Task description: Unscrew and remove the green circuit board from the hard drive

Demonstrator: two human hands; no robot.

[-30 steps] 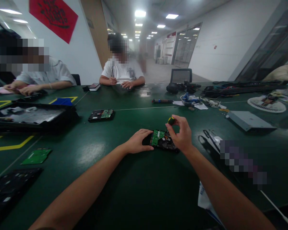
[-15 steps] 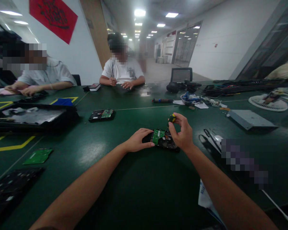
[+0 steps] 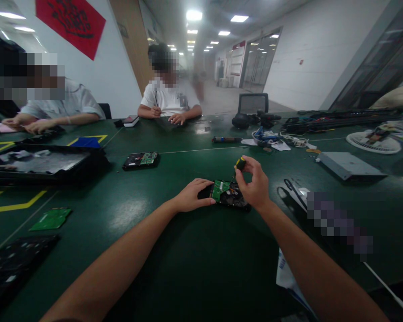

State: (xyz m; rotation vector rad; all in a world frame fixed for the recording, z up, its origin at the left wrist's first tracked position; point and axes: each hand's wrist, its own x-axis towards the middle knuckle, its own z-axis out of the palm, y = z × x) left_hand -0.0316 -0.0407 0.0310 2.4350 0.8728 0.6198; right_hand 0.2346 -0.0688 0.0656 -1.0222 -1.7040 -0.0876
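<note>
A black hard drive [image 3: 235, 198] with a green circuit board [image 3: 220, 189] on its upper face lies on the green table in front of me. My left hand [image 3: 193, 197] grips its left end between thumb and fingers. Pinched in my right hand [image 3: 256, 184] is a small screwdriver [image 3: 241, 163] with a black and yellow handle. It stands tilted over the drive, its thin shaft pointing down at the board's right side. My fingers partly cover where the tip meets the drive.
Another hard drive [image 3: 141, 160] lies further back on the left. A loose green circuit board [image 3: 51, 219] and a black perforated part [image 3: 18, 264] are at the near left, below a black tray [image 3: 50, 163]. To the right sits a grey metal box [image 3: 351, 165]. Two people work across the table.
The view has shifted slightly. My left hand keeps its grip on the hard drive, and the screwdriver stays over the board with its handle tilted a little differently.
</note>
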